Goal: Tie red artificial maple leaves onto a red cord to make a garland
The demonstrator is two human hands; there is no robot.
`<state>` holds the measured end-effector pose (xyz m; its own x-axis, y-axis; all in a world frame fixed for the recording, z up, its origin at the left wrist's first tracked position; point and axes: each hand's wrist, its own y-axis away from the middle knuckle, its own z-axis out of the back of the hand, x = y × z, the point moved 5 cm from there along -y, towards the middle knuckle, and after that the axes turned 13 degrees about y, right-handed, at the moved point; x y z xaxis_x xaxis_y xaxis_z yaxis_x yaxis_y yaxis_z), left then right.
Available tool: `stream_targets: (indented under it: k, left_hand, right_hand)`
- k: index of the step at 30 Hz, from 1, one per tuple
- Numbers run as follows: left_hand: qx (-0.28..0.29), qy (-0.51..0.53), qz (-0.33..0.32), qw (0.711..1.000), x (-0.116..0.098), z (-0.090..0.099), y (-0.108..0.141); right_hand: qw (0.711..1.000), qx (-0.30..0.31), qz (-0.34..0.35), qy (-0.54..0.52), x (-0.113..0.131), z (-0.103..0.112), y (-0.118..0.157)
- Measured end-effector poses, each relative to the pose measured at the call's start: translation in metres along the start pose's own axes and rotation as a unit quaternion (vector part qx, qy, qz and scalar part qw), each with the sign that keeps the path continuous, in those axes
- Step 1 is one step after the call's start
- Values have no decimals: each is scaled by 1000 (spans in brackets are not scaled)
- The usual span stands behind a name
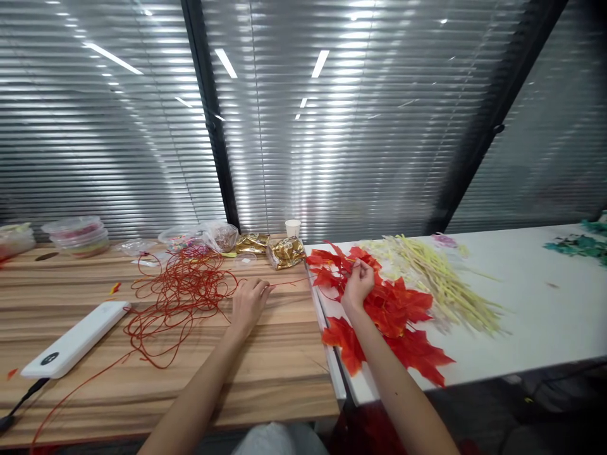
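Note:
My left hand (pixel 249 304) is over the wooden table, its fingers closed on a thin red cord (pixel 287 283). That cord stretches right from the fingertips toward a heap of red artificial maple leaves (pixel 398 306). Above the leaves my right hand (pixel 359 285) is closed in a pinch; whatever lies between its fingertips is too small to make out. Beside my left hand lies a large loose tangle of red cord (pixel 184 284), with one strand trailing to the near left edge.
A white power bank (pixel 76 338) with a black cable lies left. Along the back stand plastic tubs (pixel 78 237), gold packets (pixel 286 253) and a paper cup (pixel 293 228). Yellow stems (pixel 441 278) and green leaves (pixel 576 245) lie on the white table (pixel 535 303). A seam separates the tables.

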<state>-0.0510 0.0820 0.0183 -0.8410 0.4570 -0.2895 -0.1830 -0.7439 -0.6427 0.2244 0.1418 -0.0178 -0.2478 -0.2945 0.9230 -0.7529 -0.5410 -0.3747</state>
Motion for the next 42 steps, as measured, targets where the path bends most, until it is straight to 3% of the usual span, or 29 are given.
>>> stream_targets:
  k: [5,11,17,20,26,34,42]
  left_hand:
    - [-49,-64,44,996,25,13,-2]
    - [-77,-152,112,979,59,32,0]
    - [-13,-159,34,987,56,24,-3]
    - [4,-182,46,982,62,23,-1]
    - [-68,-242,135,958,89,42,7]
    - [-163,-213,117,956,104,64,9]
    - [-190,-244,108,945,113,75,12]
  right_hand:
    - [999,-13,-12,-33,-8,3,-13]
    - [984,-59,-73,-149,-11,10,-19]
    - [969,-48,-103,-217,-11,12,-21]
    - [954,-48,-142,-260,-15,12,-22]
    - [944,-73,-161,-280,-19,19,-34]
    - [935,-120,-142,-303,-20,40,-53]
    - [925,-154,-151,-314,-26,46,-58]
